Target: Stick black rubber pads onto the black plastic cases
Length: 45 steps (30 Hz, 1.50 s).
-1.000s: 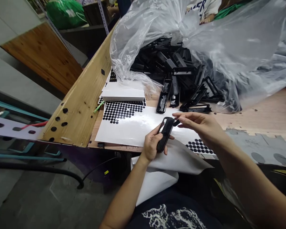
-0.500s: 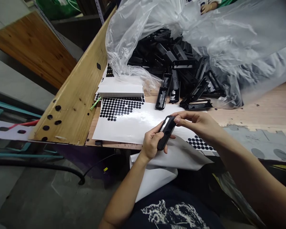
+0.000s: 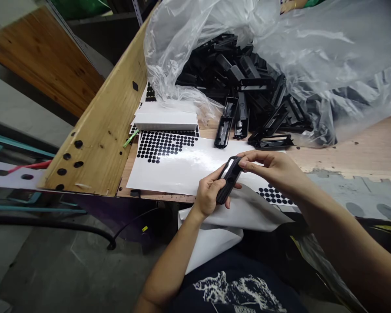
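Wooden bench (image 3: 371, 145), dotted white sheet (image 3: 169, 176), black parts (image 3: 243, 114), clear bag (image 3: 326, 48)

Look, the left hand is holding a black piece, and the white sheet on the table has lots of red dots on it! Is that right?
Not quite: the dots are black, not red, as the head view shows. The left hand is holding a black piece, and the white sheet is on the table.

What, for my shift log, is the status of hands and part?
Left hand gripping black part. Right hand at its far end. Nothing seen in the way; dotted sheet lies nearby.
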### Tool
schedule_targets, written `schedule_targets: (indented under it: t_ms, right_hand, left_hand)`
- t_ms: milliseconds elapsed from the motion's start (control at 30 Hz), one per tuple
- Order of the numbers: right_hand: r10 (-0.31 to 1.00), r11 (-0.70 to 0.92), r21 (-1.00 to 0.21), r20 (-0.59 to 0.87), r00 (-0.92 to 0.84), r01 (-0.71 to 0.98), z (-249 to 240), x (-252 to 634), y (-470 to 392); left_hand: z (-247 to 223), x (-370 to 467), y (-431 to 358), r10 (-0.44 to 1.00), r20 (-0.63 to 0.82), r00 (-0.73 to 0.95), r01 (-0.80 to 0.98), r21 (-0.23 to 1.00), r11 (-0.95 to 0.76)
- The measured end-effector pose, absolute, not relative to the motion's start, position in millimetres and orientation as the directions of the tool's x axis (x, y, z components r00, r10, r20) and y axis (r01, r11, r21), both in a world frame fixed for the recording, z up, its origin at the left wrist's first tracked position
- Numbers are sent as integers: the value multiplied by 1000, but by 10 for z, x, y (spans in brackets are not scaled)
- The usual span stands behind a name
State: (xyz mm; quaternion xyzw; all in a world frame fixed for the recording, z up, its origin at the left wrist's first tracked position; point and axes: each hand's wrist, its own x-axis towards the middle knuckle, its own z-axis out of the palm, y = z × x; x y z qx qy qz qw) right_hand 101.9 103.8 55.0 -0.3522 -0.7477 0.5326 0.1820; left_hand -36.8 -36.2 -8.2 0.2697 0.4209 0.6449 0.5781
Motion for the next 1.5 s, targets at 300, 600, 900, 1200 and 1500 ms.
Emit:
schedule_targets:
  t_ms: [300, 600, 900, 1200, 1500]
  right_hand:
    - [749, 195, -928, -67, -659, 316, 533, 998, 990]
    - [757, 335, -893, 64, -651, 302, 478, 1016, 909]
    - [664, 658, -687, 336, -669, 308, 463, 1029, 856]
    - [572, 795, -530, 492, -656, 295, 387, 1022, 795]
    - [570, 811, -469, 503, -650, 349, 329, 1046, 784]
  left_hand:
    - [-65, -363, -367, 971, -137, -195, -528, 849, 14]
    - [-91, -361, -367, 973, -131, -189, -531, 847, 11]
    - [-88, -365, -355, 974, -128, -189, -524, 852, 11]
    - [-94, -371, -359, 972, -143, -186, -529, 848, 24]
    - [-134, -376, -369, 972, -131, -194, -548, 837, 3]
